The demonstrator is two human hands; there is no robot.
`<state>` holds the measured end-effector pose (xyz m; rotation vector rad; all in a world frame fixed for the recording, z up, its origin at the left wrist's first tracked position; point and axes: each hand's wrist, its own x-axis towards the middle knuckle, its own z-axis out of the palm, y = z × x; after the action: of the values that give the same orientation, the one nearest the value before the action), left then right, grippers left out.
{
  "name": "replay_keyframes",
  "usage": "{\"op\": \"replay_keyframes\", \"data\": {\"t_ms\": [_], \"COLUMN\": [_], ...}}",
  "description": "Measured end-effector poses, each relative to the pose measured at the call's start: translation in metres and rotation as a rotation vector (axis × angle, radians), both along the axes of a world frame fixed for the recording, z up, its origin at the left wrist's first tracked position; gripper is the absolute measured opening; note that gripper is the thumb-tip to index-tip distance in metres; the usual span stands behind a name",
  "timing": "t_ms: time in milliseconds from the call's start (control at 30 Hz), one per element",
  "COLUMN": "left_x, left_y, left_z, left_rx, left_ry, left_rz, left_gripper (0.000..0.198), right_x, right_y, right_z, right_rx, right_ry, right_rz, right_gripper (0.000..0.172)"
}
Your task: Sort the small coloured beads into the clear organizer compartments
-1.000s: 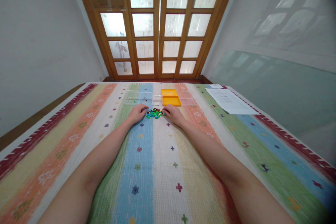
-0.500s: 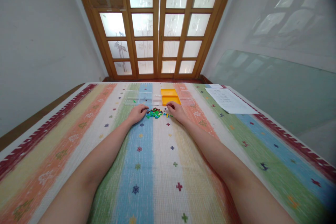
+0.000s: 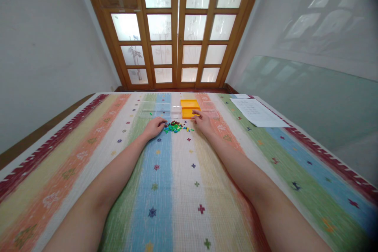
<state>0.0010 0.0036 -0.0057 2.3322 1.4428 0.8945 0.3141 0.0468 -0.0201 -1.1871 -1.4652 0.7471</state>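
A heap of small coloured pieces [image 3: 175, 127], mostly green with blue, yellow and dark red ones, lies on the striped tablecloth between my hands. My left hand [image 3: 154, 127] rests at the heap's left edge, fingers curled and tips together; whatever they pinch is too small to make out. Right of the heap is my right hand [image 3: 202, 122], its fingers apart at the near right corner of an open yellow box [image 3: 190, 104]. No piece shows between those fingers. Parts of the box's near half are hidden behind them.
Clear plastic trays [image 3: 149, 107] stand left of the yellow box, one with a green piece [image 3: 151, 113] in it. Another clear tray [image 3: 211, 106] sits on the right. Printed paper [image 3: 256, 113] lies farther right. Wooden glazed doors [image 3: 180, 27] rise beyond the table.
My right hand has moved slightly right and away from the heap, and its fingers have spread from a pinch. My left hand has stayed in place.
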Motion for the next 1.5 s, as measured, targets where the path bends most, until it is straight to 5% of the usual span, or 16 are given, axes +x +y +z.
{"op": "replay_keyframes", "data": {"t_ms": [700,1233,1500], "left_x": [0.002,-0.015,-0.016], "left_y": [-0.003,-0.004,-0.003], "left_z": [0.004,0.018,0.017], "left_rx": [-0.002,-0.107,-0.124], "left_ry": [-0.018,-0.012,-0.028], "left_rz": [-0.011,-0.294,-0.291], "left_gripper": [0.027,0.023,0.014], "right_x": [0.001,-0.001,-0.002], "right_y": [0.003,0.004,0.0], "right_z": [-0.002,-0.006,-0.001], "right_rx": [-0.076,-0.043,-0.068], "right_ry": [0.048,0.026,0.003], "right_rz": [0.074,0.079,0.06], "right_gripper": [0.053,0.043,0.036]}}
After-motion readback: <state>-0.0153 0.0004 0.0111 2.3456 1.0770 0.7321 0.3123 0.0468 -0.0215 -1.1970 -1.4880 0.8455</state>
